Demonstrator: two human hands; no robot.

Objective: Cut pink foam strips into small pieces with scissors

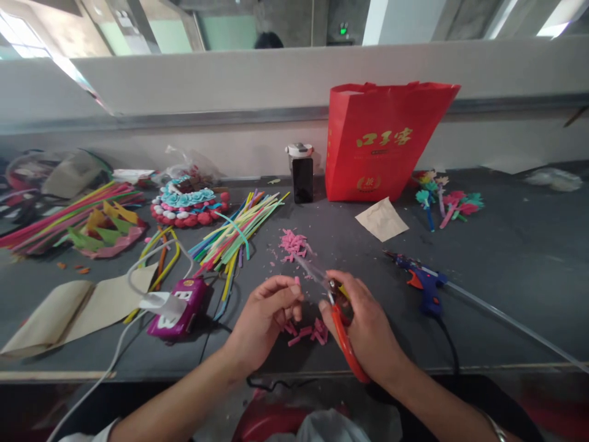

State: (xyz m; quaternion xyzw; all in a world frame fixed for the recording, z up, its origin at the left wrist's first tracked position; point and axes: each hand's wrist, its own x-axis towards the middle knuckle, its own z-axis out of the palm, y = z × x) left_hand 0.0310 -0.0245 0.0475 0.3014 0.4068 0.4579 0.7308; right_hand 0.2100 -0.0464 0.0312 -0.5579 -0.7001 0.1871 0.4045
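Between thumb and fingers, my left hand [271,310] pinches a small pink piece [297,281], of which only the tip shows. My right hand [368,325] is wrapped around scissors [343,334] with orange-red handles; their blades point up and left, blurred and slightly apart. Just beyond the blades lies a heap of pink cut pieces [293,243], with tiny scraps scattered around it. Another group of longer pink pieces [317,331] rests on the table between my hands, partly covered by my left fingers.
A blue glue gun [427,288] with a long clear stick lies right. Left are a purple power strip [179,310], an open notebook [101,301] and colourful strips [243,230]. A phone [302,180], red bag [377,147], brown paper [383,220] and coloured flowers [453,205] are farther back.
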